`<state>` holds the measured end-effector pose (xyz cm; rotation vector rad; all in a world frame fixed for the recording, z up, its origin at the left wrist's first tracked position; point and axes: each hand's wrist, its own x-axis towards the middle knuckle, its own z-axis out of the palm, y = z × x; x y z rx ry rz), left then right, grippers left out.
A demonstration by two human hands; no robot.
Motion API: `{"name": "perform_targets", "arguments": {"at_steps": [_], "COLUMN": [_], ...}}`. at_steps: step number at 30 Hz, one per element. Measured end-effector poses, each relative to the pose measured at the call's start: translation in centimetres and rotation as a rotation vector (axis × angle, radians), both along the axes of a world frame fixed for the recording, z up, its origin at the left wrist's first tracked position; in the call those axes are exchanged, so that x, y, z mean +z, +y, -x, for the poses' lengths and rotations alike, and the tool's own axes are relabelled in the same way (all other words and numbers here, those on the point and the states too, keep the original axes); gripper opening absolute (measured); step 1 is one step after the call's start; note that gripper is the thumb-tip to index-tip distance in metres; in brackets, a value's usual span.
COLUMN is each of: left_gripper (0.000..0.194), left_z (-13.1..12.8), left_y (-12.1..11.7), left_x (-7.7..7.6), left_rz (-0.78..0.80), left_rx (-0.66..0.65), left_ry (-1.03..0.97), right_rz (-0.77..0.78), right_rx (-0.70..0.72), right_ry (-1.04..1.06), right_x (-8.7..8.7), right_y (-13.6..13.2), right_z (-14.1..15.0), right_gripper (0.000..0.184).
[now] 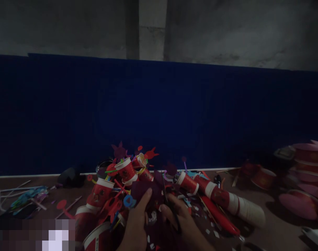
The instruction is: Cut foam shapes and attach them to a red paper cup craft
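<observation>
Dark purple paper [140, 190] is pinched in the left hand [138, 217] above the middle of the tabletop [274, 228], its lower outline lost in shadow. Scissors [164, 187] are grasped in the right hand [182, 219], their handles partly covered. Red paper cups [100, 192] are heaped from the far edge forward, the nearest cut off by the frame. The near left is masked by a pixelated patch [35, 236].

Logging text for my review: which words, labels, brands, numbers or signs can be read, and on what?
No words, brands or numbers can be read.
Blue round flat piece: a triangle-like mark, no readable lettering.
White-rimmed red paper cup at the bottom edge: print too small to read.
Other red paper cups: marks too blurred.
</observation>
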<state>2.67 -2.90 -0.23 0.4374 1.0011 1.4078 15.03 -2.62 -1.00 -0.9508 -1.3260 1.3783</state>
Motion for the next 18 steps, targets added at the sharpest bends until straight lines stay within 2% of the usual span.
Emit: {"name": "perform_targets", "arguments": {"at_steps": [4,8,13,15,18], "left_gripper": [0.038,0.035,0.031,0.030,0.033], "left_z": [-0.1,-0.4,0.0,0.1,0.2], "left_y": [0.3,0.5,0.4,0.4,0.4], "left_x": [-1.0,-0.7,-0.5,-0.6,-0.8], "left_rz": [0.049,0.138,0.121,0.106,0.098], "left_rx": [-0.069,-0.091,-0.023,-0.003,-0.013], "left_ry": [-0.018,-0.053,0.071,0.122,0.132], "right_rz": [0.039,0.073,0.157,0.150,0.126], "right_rx": [0.074,0.116,0.069,0.031,0.067], "right_ry": [0.044,0.067,0.130,0.134,0.101], "right_x": [-0.1,0.1,0.4,0.2,-0.1], "right_y": [-0.1,-0.4,-1.2,-1.2,-0.9], "right_z": [0.1,0.1,0.5,0.5,0.5], "right_gripper": [0.035,0.041,0.044,0.045,0.040]}}
